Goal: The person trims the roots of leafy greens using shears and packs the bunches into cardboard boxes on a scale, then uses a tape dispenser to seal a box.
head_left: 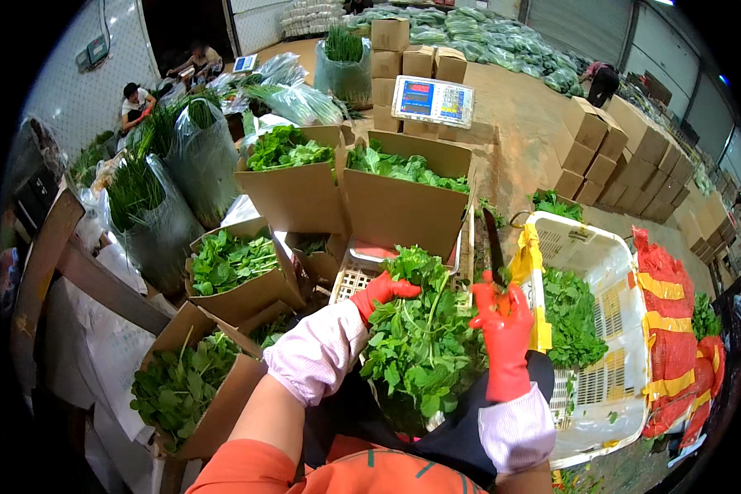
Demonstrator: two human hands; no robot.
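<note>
My left hand, in a red glove, is closed on the edge of a large bunch of leafy greens over my lap; the leaves hide some of its fingers. My right hand, also red-gloved, grips a knife with its dark blade pointing up and away from me. That hand is just right of the bunch, beside the white plastic crate, where more cut greens lie. Beyond my left hand stands a white slatted basket, partly covered by a carton.
Open cartons of greens stand at left and ahead. A scale display rises behind them. Red mesh sacks flank the crate on the right. Bagged green stalks and two people are far left; stacked cartons stand far right.
</note>
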